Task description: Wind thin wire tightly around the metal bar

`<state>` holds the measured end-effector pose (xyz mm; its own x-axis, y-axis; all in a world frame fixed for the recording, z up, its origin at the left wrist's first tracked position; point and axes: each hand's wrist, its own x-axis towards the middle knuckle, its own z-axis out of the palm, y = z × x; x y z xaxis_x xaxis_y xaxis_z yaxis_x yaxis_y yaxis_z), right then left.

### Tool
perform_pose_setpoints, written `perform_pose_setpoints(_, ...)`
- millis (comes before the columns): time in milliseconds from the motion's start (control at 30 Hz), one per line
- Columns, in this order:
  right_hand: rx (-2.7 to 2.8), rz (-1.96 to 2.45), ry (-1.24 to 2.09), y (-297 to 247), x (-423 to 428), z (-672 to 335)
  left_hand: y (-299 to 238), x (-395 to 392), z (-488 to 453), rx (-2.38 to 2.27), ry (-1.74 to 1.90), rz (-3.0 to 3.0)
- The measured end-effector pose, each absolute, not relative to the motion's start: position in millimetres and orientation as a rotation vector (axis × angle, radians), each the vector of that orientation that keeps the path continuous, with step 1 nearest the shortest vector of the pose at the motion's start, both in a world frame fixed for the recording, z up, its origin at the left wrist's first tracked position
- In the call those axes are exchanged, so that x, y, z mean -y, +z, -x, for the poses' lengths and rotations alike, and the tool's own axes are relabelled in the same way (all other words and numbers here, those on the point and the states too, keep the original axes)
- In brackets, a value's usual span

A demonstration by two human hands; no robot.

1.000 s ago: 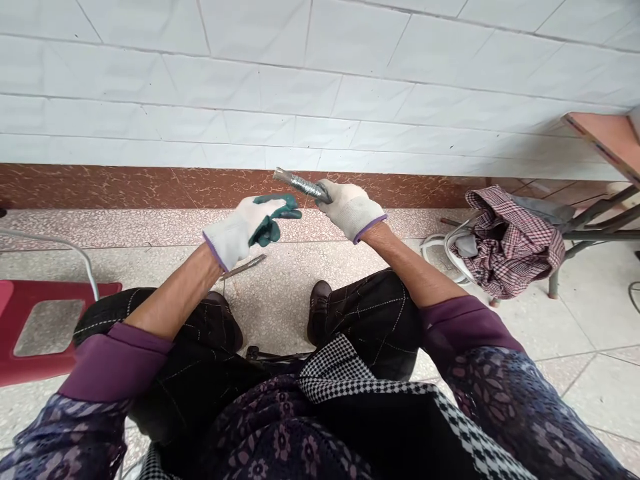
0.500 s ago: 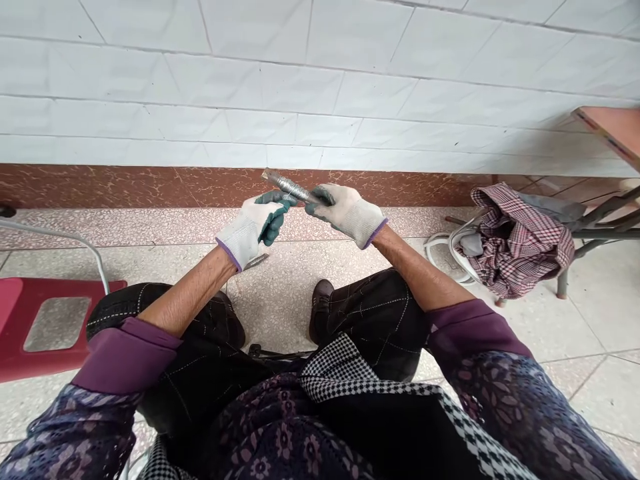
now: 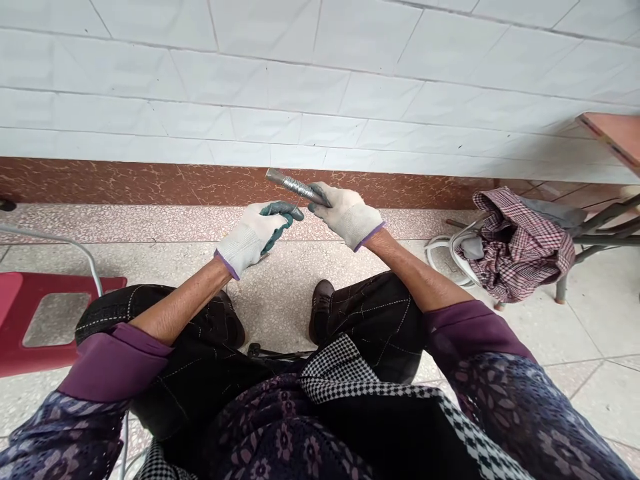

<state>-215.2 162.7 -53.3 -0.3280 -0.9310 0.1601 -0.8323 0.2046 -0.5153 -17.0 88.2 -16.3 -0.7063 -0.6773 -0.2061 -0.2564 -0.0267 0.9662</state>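
My right hand [image 3: 345, 215], in a white glove with a green palm, grips a grey metal rod wound with wire [image 3: 295, 186] that points up and left. My left hand [image 3: 257, 230], gloved the same way, is curled just below the rod with its fingertips pinched near a thin wire that runs down from it. What the left fingers hold is too fine to make out. My knees in dark trousers and one brown shoe [image 3: 319, 310] show below the hands.
A red stool [image 3: 30, 327] with a metal frame stands at the left. At the right, a checked cloth [image 3: 515, 247] lies over white hoses beside a table's metal legs [image 3: 590, 233]. A tiled wall runs across the back.
My left hand moved from open and apart on the left to curled close under the rod. The rod and right hand shifted slightly.
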Motion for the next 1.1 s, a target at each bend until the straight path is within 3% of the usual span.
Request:
perform_pose_setpoints(100,-2.281,1.578,-0.81,-43.6,-167.1,211.9,-19.7,-87.5,15.0,1.968,-1.765,-1.018)
perform_pose_setpoints(267,-1.739,1.318,-1.012,-27.9,-180.5,206.6,-32.7,-83.3,14.5,2.035,-1.776,-1.112)
perform_pose_setpoints(400,-1.847,1.247,-1.065,-31.7,-180.5,206.1,-31.2,-84.4,12.1,2.108,-1.734,-1.065)
perform_pose_setpoints(667,-2.517,1.537,-0.672,-53.1,-165.6,234.4,-30.1,-86.9,8.8,2.141,-1.747,-0.919)
perform_pose_setpoints(867,-2.392,1.603,-0.697,-62.3,-167.6,240.4,-53.2,-78.7,9.7,2.143,-1.844,-1.08)
perform_pose_setpoints(1100,-2.54,1.684,-0.235,-36.5,-176.2,211.3,-52.5,-65.4,8.7,2.332,-1.853,-0.972)
